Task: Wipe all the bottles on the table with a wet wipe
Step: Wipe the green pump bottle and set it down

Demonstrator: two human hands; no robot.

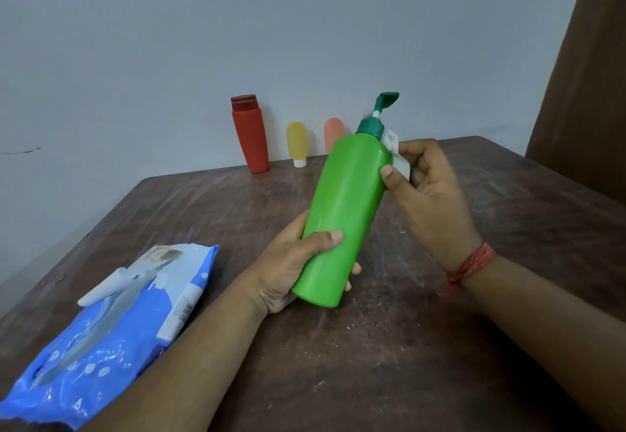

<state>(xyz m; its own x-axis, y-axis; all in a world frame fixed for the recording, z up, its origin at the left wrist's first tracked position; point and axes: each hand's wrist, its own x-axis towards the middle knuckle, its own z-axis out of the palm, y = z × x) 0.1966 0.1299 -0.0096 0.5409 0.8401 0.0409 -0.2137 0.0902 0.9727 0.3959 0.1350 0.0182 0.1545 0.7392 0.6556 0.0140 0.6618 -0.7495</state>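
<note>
Green bottle (342,215): my left hand (298,262) grips its base, tilting it steady; my right hand (430,188) pinches wet wipe (399,160) against its shoulder, above that grip, for rubbing

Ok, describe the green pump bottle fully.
The green pump bottle is a tall, smooth, plastic-looking cylinder with a darker green collar, white stem and pump head. It is held off the table, tilted with its top leaning away to the right. The left hand grips its lower end; the right hand presses a white wipe against its shoulder.
</note>
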